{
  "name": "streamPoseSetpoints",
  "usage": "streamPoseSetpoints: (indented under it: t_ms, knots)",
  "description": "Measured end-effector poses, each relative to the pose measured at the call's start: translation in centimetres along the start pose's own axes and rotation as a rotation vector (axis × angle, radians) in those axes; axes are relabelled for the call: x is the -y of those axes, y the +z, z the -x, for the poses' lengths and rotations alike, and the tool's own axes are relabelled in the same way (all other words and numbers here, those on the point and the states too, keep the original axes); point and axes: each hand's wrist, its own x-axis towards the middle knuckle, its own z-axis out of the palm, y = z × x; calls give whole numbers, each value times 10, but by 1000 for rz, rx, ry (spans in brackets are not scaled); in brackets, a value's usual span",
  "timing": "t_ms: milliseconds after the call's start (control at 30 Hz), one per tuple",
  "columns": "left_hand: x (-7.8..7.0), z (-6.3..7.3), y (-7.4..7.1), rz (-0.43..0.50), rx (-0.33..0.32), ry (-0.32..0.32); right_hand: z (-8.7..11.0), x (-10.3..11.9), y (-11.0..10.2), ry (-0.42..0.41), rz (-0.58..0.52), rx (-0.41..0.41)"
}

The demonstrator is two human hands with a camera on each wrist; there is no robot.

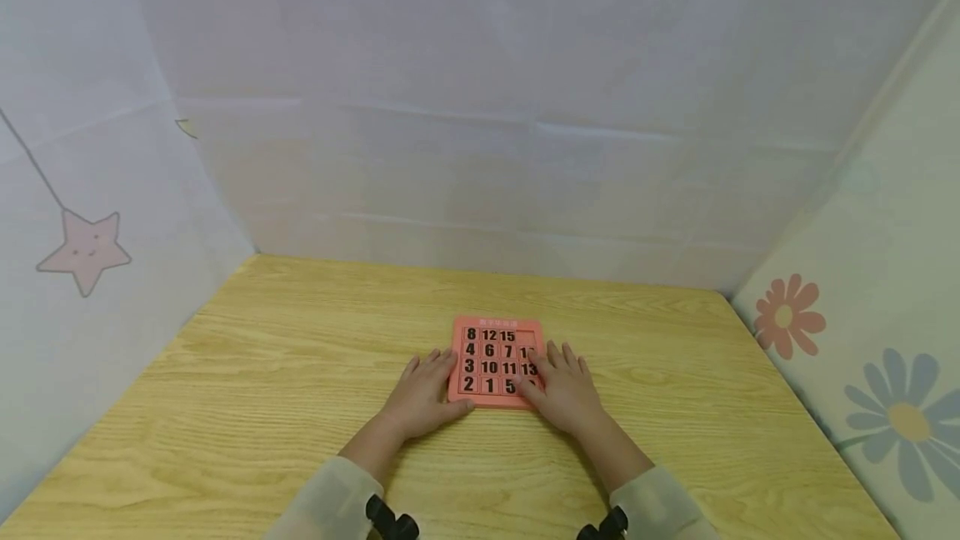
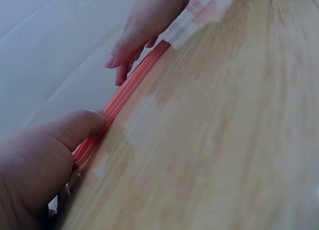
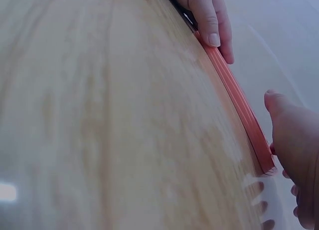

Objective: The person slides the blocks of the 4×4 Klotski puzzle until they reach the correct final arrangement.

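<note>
A pink sliding number puzzle [image 1: 490,359] lies flat on the wooden table, its black-numbered tiles facing up. The top row reads 8, 12, 15, with a vacant slot at its right end. My left hand [image 1: 422,400] holds the puzzle's left side, thumb against the near edge and fingers along the left edge. Over the right side is my right hand [image 1: 567,394], its thumb and index finger above the right-hand tiles, partly covering them. In the right wrist view that thumb stands raised off the puzzle's frame [image 3: 239,103]; whether the index fingertip touches a tile is unclear.
The wooden table [image 1: 300,340] extends around the puzzle. White cloth [image 1: 480,173] hangs behind it, with a printed star [image 1: 86,250] on the left cloth and printed flowers [image 1: 909,422] on the right. Black wrist devices [image 1: 393,523] sit by both sleeves.
</note>
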Motion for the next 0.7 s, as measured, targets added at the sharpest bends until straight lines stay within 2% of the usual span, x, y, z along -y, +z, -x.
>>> streamPoseSetpoints:
  t_ms: [300, 700]
  knots:
    - [0, -1, 0, -5, 3, 4, -9, 4, 4, -9, 17, -63]
    - [0, -2, 2, -4, 7, 12, -32, 23, 13, 8, 41, -27]
